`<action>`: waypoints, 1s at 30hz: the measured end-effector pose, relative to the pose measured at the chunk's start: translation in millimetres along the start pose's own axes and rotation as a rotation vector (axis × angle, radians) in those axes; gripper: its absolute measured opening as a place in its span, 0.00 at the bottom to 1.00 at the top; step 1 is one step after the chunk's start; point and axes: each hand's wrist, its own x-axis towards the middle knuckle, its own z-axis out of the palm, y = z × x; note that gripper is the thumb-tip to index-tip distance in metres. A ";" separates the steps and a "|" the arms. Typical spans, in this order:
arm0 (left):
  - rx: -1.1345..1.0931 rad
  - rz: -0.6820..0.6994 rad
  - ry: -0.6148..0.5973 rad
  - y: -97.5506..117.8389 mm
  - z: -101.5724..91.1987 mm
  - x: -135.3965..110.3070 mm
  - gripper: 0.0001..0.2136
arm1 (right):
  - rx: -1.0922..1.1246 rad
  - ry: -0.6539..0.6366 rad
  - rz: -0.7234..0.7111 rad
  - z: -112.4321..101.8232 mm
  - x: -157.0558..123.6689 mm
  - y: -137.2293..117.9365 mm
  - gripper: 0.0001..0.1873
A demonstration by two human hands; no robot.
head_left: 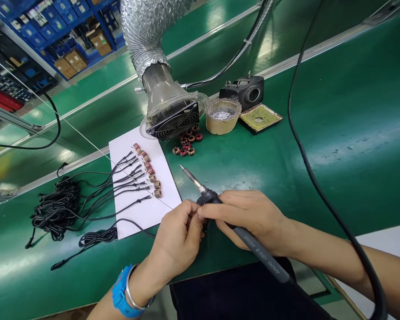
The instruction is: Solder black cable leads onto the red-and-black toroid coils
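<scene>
My right hand [256, 218] is wrapped round a soldering iron [262, 254], its metal tip pointing up and left above the bench. My left hand [178, 240] is closed in a pinch, fingertips touching those of my right hand. A black cable [136, 223] runs into my left hand; its end is hidden by the fingers. Thin solder wire [96, 146] stretches from the upper left down towards the same hand. To the left, a white sheet [133, 229] bears a row of copper-wound ring coils [150, 170] beside the tips of several black cables [123, 180].
A bundle of black cables [58, 206] lies at left. More ring coils [186, 149] sit beneath a fume extractor [173, 120] on a foil duct [143, 40]. Behind are a round tub [222, 126], a yellow sponge tray [262, 118] and an iron stand [245, 91]. The iron's cord [306, 160] arches at right.
</scene>
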 end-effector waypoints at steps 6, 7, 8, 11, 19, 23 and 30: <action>-0.324 -0.119 0.037 -6.2 9.9 7.2 0.08 | -0.094 0.041 -0.005 2.7 -0.8 0.3 0.11; -0.378 -0.134 0.051 -6.6 11.5 8.6 0.08 | -0.113 0.051 -0.006 2.8 -0.3 0.2 0.12; -0.420 -0.144 0.065 -6.7 12.9 9.9 0.09 | -0.123 0.065 0.001 2.6 0.1 -0.1 0.12; -0.489 -0.149 0.115 -5.3 17.2 12.1 0.11 | -0.090 0.160 0.051 -1.0 -0.1 -2.7 0.14; -0.517 -0.155 0.208 -5.5 26.6 13.3 0.12 | 0.124 0.406 0.114 -17.1 -24.3 -15.3 0.25; -0.509 -0.144 0.218 -6.4 29.1 14.0 0.11 | 0.223 0.383 0.229 -22.0 -33.2 -19.7 0.20; -0.487 -0.126 0.228 -10.0 32.1 13.3 0.11 | 0.313 0.422 0.306 -22.9 -32.4 -18.2 0.13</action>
